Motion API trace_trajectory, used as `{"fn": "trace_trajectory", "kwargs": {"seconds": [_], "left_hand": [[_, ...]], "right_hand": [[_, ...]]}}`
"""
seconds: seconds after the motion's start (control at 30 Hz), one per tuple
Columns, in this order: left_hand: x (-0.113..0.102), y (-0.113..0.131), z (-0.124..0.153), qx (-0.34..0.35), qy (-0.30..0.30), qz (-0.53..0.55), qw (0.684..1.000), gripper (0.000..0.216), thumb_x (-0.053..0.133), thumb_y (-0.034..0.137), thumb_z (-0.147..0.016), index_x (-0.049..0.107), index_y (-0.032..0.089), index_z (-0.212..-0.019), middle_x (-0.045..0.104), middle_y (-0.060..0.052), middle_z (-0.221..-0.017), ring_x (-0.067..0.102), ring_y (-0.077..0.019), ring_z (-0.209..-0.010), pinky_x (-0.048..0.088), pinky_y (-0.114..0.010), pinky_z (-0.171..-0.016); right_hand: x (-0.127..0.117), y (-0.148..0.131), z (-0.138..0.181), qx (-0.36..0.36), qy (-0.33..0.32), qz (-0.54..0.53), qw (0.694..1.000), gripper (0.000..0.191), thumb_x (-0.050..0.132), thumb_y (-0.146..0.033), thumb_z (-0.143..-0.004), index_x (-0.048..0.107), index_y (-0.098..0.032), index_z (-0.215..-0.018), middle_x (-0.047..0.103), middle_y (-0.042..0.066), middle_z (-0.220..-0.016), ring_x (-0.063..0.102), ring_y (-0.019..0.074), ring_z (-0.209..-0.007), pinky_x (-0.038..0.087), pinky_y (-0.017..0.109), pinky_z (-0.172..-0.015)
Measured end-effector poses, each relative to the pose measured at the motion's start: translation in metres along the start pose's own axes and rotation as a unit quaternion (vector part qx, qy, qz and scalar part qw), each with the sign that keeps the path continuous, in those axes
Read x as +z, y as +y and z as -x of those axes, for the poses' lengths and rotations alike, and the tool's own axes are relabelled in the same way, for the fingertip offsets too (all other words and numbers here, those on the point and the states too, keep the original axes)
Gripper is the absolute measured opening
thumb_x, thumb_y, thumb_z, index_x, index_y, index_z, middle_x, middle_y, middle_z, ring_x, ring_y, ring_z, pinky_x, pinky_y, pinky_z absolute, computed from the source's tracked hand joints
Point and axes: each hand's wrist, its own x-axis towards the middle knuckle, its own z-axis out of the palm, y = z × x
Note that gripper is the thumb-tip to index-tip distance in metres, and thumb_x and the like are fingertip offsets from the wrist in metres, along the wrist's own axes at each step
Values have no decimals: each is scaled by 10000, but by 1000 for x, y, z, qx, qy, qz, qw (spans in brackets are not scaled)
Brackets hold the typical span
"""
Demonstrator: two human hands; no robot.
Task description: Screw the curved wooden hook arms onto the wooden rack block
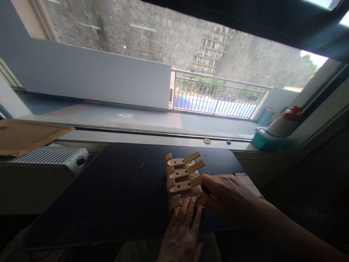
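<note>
A wooden rack with several pale wooden hook pieces point(180, 185) lies on the dark table; its nearer three long pegs tilt up to the right, and each flat base shows two dark holes. My left hand point(184, 225) rests with fingers stretched out over the nearest wooden piece, pressing on it. Closed beside it is my right hand point(222, 189), around a thin tool point(199, 198) whose slim shaft points toward my left fingertips. The tool's handle is mostly hidden in the fist, so its exact kind cannot be told. Beneath the pegs some crumpled light wrapping shows.
The dark table point(109, 196) stands against a window sill. A small metal pin point(142, 166) lies on it, and a phone point(248, 185) sits near its right edge. On the sill are a tape roll point(207, 141) and a teal box point(268, 142). A radiator point(54, 154) is left.
</note>
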Motion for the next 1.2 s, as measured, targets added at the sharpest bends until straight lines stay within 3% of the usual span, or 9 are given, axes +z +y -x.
{"fn": "trace_trajectory", "kwargs": {"seconds": [0.07,0.23,0.33,0.5,0.87,1.2], "left_hand": [[3,1,0,-5,4,-21,1000,602,482,506,-864,453,144,-1344,497,-140,-1375,385,-303,-1294,359,-382,-1006],[9,-1,3,-9,33,-39,999,384,417,249,-935,501,257,-1310,523,-59,-1349,386,-222,-1294,313,-321,-1027],[12,-1,3,-15,56,-31,998,360,391,258,-950,530,309,-1278,530,-55,-1332,398,-227,-1285,322,-332,-1017],[11,-3,-2,-15,55,-44,997,349,374,251,-952,584,250,-1231,529,-51,-1345,404,-220,-1271,329,-325,-1018],[19,-21,-12,-13,22,-44,999,392,428,195,-920,532,264,-1292,450,-40,-1421,376,-212,-1295,363,-338,-1038],[29,-42,-42,-64,-18,-27,997,397,469,140,-882,564,235,-1256,494,-89,-1375,397,-256,-1288,386,-431,-1037]], "right_hand": [[-3,0,-2,3,-10,3,1000,96,476,-209,-845,462,-201,-750,573,-23,-633,483,103,-533,180,261,-507],[-7,1,-6,3,-2,-8,1000,113,469,-224,-847,463,-203,-736,549,-28,-597,461,95,-507,163,254,-489],[-5,2,-5,4,6,-12,1000,116,465,-221,-852,467,-203,-738,557,-28,-602,465,93,-507,161,254,-489],[-3,7,-5,11,14,-1,1000,118,469,-223,-851,462,-204,-735,580,-25,-619,481,97,-521,160,261,-501],[-4,11,-30,-16,-6,15,1000,54,481,-218,-818,482,-199,-768,568,-17,-616,496,110,-529,183,264,-507],[-9,22,-79,-41,-21,64,997,128,483,-265,-854,568,-168,-859,620,27,-714,513,120,-579,239,263,-528]]}}
